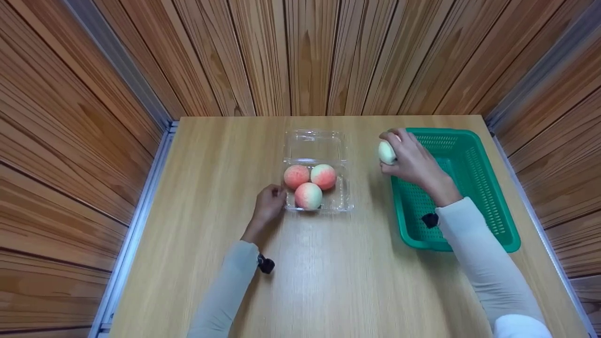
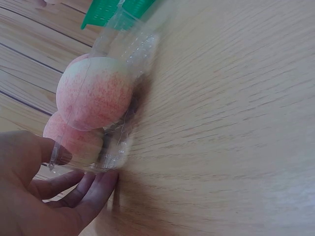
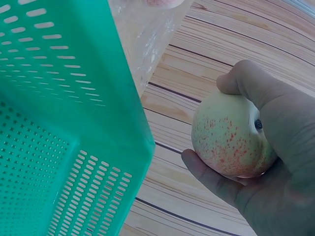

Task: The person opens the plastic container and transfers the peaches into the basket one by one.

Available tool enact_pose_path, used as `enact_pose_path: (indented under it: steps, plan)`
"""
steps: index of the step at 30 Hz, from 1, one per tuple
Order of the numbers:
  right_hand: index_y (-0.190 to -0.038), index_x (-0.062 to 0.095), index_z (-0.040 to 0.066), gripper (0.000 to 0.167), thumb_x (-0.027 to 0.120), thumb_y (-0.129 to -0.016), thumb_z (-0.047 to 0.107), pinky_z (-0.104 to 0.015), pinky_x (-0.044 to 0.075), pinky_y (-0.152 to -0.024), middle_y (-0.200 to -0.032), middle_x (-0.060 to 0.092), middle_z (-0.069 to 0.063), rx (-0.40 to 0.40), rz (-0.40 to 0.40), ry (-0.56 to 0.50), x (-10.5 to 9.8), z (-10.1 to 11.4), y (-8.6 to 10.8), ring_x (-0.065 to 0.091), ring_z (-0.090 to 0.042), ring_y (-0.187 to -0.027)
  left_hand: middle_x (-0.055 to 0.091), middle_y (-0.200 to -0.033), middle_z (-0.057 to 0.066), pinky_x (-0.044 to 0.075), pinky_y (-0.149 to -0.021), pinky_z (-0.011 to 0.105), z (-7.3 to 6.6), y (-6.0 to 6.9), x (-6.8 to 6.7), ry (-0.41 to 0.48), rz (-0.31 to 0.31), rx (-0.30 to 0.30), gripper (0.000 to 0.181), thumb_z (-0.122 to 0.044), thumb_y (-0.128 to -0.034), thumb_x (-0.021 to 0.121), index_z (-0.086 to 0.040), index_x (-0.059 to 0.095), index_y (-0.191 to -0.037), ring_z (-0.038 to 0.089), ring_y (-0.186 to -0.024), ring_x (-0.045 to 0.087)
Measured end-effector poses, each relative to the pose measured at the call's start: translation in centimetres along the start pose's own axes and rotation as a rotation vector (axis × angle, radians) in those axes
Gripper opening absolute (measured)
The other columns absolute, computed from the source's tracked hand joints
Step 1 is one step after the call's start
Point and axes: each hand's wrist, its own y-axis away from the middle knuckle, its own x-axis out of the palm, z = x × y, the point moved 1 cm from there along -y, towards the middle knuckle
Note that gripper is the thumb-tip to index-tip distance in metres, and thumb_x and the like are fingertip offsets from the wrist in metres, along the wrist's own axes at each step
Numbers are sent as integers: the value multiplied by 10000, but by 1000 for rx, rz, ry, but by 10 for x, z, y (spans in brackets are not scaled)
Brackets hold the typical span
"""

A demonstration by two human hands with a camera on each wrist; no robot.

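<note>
My right hand (image 1: 418,162) grips a pale peach (image 3: 229,135) with red speckles, held above the left rim of a green basket (image 1: 488,188). In the right wrist view the thumb and fingers curl round its sides, and its dark stem end shows. A clear plastic clamshell box (image 1: 342,199) lies with its lid back on the table. Three pink-and-white peaches sit in it: one at the front (image 1: 308,196), one back left (image 1: 296,176), one back right (image 1: 324,176). At the box's left front edge, my left hand (image 1: 270,204) pinches the plastic wall between thumb and fingers.
The wooden table (image 1: 310,277) reaches back to a wood-plank wall (image 1: 307,56). The green basket, with slotted walls, stands at the right edge of the table. Metal rails (image 1: 141,206) run along the sides.
</note>
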Motion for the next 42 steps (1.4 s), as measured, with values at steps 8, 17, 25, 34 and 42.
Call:
enact_pose_path:
  steps: [8, 17, 25, 34, 42]
  plan:
    - [-1454, 526, 85, 661, 822, -877, 213, -641, 537, -967, -1450, 487, -221, 26, 5, -9, -2, -7, 2, 492, -422, -1248, 606, -888, 59, 452, -634, 249, 0, 0, 0, 7, 0, 8, 175, -135, -1038, 612, 11, 674, -1111, 171, -773, 569]
    - [-1469, 523, 79, 664, 808, -880, 192, -640, 545, -907, -1447, 488, -237, 25, -19, -15, -9, -17, 6, 501, -425, -1208, 607, -888, 59, 446, -610, 242, 0, 1, -1, 25, 19, -9, 206, -153, -1044, 608, 15, 669, -1147, 166, -753, 565]
    - [-1489, 505, 62, 677, 805, -896, 189, -678, 527, -940, -1465, 471, -246, 69, -17, -33, -12, -26, 8, 485, -436, -1223, 617, -923, 67, 457, -632, 257, -1, 1, -2, 14, 28, -44, 223, -174, -1057, 600, -3, 669, -1183, 180, -790, 579]
    - [-1484, 505, 41, 675, 801, -895, 185, -678, 531, -923, -1443, 466, -263, 86, -13, -29, -8, -36, 13, 478, -441, -1196, 625, -948, 73, 473, -679, 253, -2, -1, 0, 1, 17, -26, 218, -174, -1064, 598, 7, 674, -1158, 179, -833, 591]
    - [-1494, 495, 50, 683, 799, -897, 180, -667, 532, -910, -1437, 464, -262, 99, -3, -29, -4, -44, 17, 482, -436, -1180, 627, -949, 79, 474, -690, 257, 0, 1, 1, 4, 11, -22, 214, -174, -1059, 602, 5, 678, -1150, 189, -841, 588]
